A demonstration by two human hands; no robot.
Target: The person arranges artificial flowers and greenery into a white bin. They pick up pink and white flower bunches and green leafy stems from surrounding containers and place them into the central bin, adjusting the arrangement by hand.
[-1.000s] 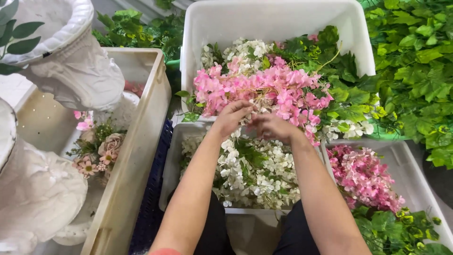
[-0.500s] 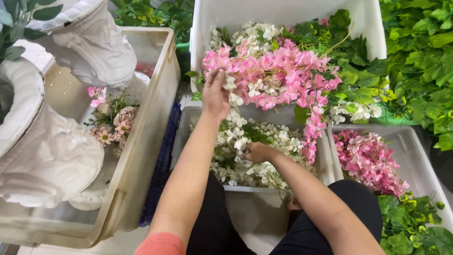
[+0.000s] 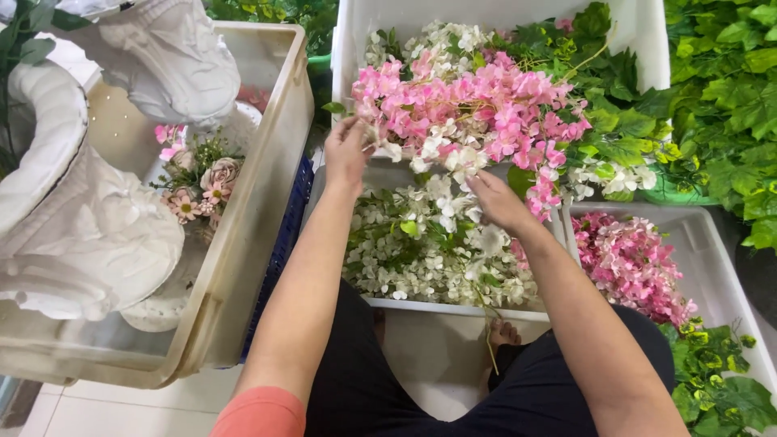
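Inspection, largest item first. Three white plastic crates sit before my knees: the far crate (image 3: pixel 647 48) carries pink blossom sprays and green leaves, the near middle crate (image 3: pixel 453 307) is filled with white blossoms, and the right crate (image 3: pixel 712 259) holds more pink blossom and leaves. To my left stands a cream tub (image 3: pixel 267 194) with white urns and a small mixed posy.

The item in hand is a garland of pink and white blossoms (image 3: pixel 453 154). It lies across the front lip of the far crate, hanging partly over the middle crate. Its long axis runs roughly left to right across my view, dipping slightly toward the right, where a pink tail droops down at the crate edge.

My left hand (image 3: pixel 346 150) is raised at the garland's left end, fingers pinched on the stem just beside the pink cluster. My right hand (image 3: pixel 495 198) is lower, fingers closed on a white-flowered stretch near the middle; the exact contact is partly hidden by petals.

Judgement: the step in hand is drawing this one strand out from the heap, stretched between both hands. The next move calls for a steady hold at both points and a lift clear of the tangled neighbours, since stems here interlock and may snag.
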